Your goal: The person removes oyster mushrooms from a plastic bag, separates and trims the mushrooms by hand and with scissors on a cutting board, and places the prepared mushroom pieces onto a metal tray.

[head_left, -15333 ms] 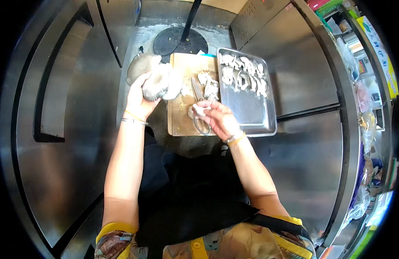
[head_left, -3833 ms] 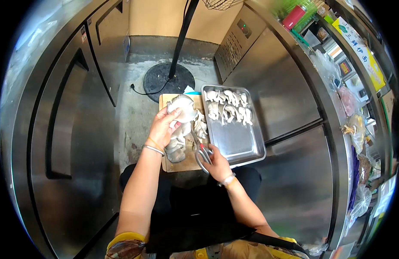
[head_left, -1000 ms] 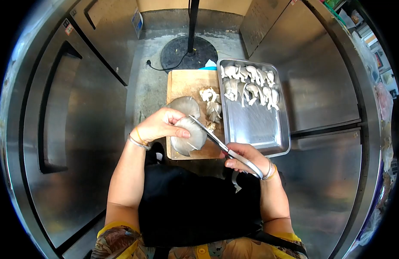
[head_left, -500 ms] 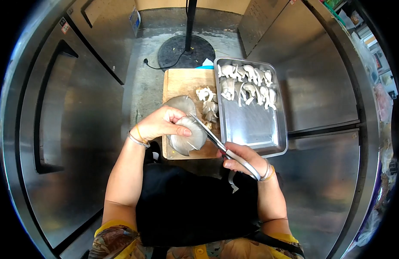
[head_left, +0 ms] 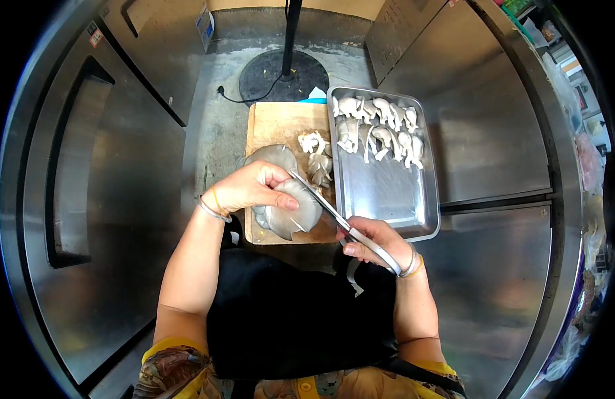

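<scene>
My left hand (head_left: 257, 188) grips a large grey oyster mushroom (head_left: 301, 211), thumb on top of its cap, above the wooden cutting board (head_left: 275, 122). My right hand (head_left: 377, 241) is wrapped round the handle of metal scissors (head_left: 331, 211). Their blades point up and left and lie along the upper right edge of the held mushroom. Whether they are cutting into it I cannot tell. Beside the blades, trimmed mushroom pieces (head_left: 318, 165) lie on the board's right side. Another broad grey cap (head_left: 273, 155) shows just beyond my left fingers.
Right of the board stands a steel tray (head_left: 387, 193) with two rows of mushroom pieces (head_left: 380, 137) in its far part. A black round pole base (head_left: 284, 74) with a cable is on the floor behind. Steel cabinets (head_left: 115, 173) flank both sides.
The view has shifted slightly. Both hands keep their grip, and the scissors and mushroom stay almost in the same place relative to each other.
</scene>
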The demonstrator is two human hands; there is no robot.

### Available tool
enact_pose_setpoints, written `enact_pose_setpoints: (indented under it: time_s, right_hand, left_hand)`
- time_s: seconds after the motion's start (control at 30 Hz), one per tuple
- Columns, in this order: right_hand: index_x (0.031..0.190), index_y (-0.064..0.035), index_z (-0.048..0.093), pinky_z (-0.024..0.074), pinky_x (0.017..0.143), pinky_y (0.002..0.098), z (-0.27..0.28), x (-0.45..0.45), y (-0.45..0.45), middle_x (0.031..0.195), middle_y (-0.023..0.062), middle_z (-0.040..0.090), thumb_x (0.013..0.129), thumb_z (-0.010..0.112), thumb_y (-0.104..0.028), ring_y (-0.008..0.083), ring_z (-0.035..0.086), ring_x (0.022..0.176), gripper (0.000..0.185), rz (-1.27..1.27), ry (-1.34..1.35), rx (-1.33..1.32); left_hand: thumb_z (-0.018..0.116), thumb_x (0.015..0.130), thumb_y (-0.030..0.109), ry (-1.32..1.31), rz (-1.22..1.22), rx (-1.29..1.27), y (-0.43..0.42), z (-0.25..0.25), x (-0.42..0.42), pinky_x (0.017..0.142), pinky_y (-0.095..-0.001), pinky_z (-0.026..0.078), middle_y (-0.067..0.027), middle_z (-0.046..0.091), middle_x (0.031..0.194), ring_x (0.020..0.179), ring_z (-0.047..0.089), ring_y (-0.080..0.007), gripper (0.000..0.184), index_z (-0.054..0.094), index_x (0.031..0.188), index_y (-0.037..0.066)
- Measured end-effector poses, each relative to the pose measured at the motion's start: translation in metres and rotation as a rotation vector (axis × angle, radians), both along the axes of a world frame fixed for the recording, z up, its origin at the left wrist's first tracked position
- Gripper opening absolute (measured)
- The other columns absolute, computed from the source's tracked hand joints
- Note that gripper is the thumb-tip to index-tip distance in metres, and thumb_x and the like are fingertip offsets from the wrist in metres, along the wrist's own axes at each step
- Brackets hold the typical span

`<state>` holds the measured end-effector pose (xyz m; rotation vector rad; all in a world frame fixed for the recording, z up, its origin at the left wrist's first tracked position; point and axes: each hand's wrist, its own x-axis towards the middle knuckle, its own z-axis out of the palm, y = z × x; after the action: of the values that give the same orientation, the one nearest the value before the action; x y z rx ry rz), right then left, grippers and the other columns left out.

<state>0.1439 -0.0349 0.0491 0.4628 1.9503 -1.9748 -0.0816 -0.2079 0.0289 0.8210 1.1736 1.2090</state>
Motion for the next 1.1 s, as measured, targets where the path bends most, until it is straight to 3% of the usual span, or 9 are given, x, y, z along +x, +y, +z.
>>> enact_pose_setpoints:
  time_s: [0.2,0.3,0.43,0.6,0.77,0.9,1.1]
  right_hand:
    - [0.088,-0.0036,0.058,0.0373,0.051,0.0198,-0.001,0.000,0.002,0.064,-0.0045,0.050,0.076,0.073,-0.026,0.0041,0.042,0.057,0.029,0.014,0.103,0.122]
    - [0.087,-0.0033,0.058,0.0369,0.051,0.0201,0.001,-0.001,0.004,0.062,-0.0052,0.051,0.075,0.074,-0.023,0.0043,0.042,0.057,0.028,-0.003,-0.016,0.074]
    - [0.086,-0.0045,0.058,0.0312,0.045,0.0183,-0.005,-0.004,0.003,0.060,-0.0056,0.050,0.075,0.073,-0.019,0.0022,0.040,0.052,0.023,-0.090,0.004,0.161]
    - [0.091,-0.0046,0.055,0.0270,0.041,0.0184,-0.017,-0.015,-0.005,0.061,-0.0063,0.046,0.079,0.069,-0.013,0.0022,0.036,0.047,0.020,-0.287,0.010,-0.072]
    - [0.097,-0.0062,0.053,0.0309,0.042,0.0182,-0.041,-0.030,-0.027,0.065,-0.0047,0.047,0.081,0.067,-0.019,0.0027,0.039,0.049,0.025,-0.404,0.058,-0.024]
    - [0.099,-0.0058,0.051,0.0318,0.042,0.0183,-0.044,-0.040,-0.038,0.064,-0.0043,0.047,0.082,0.066,-0.019,0.0038,0.039,0.047,0.026,-0.447,0.075,-0.067]
    - [0.099,-0.0052,0.053,0.0332,0.048,0.0174,-0.023,-0.046,-0.041,0.068,-0.0052,0.048,0.082,0.066,-0.020,0.0029,0.041,0.055,0.026,-0.474,0.115,-0.133]
  left_hand:
    - [0.072,0.076,0.011,0.076,-0.011,-0.038,0.000,-0.001,-0.002,0.064,-0.0189,0.043,0.0029,0.062,0.078,0.070,0.051,-0.0026,0.018,0.064,0.087,0.000]
    - [0.071,0.077,0.011,0.108,-0.025,-0.036,-0.001,-0.002,-0.003,0.064,-0.0190,0.043,0.0032,0.061,0.079,0.072,0.052,-0.0023,0.017,0.064,0.087,0.000]
    - [0.068,0.079,0.011,0.027,0.018,0.009,0.002,-0.006,-0.002,0.066,-0.0191,0.044,0.0023,0.062,0.082,0.074,0.054,-0.0032,0.018,0.062,0.092,0.001]
    - [0.063,0.083,0.011,-0.239,0.451,0.144,0.007,-0.004,-0.004,0.075,-0.0226,0.046,-0.0023,0.062,0.093,0.083,0.058,-0.0080,0.023,0.058,0.104,0.004]
    - [0.059,0.086,0.015,-0.477,0.823,0.152,0.009,-0.006,-0.008,0.078,-0.0234,0.046,-0.0018,0.062,0.099,0.091,0.059,-0.0107,0.023,0.056,0.108,0.009]
    - [0.058,0.086,0.017,-0.496,0.936,0.179,0.009,-0.018,-0.015,0.079,-0.0257,0.047,-0.0008,0.061,0.101,0.092,0.059,-0.0123,0.021,0.056,0.107,0.012]
    - [0.058,0.086,0.012,-0.476,0.826,0.286,0.008,0.000,-0.006,0.080,-0.0275,0.047,-0.0024,0.060,0.105,0.093,0.058,-0.0130,0.028,0.055,0.114,0.009]
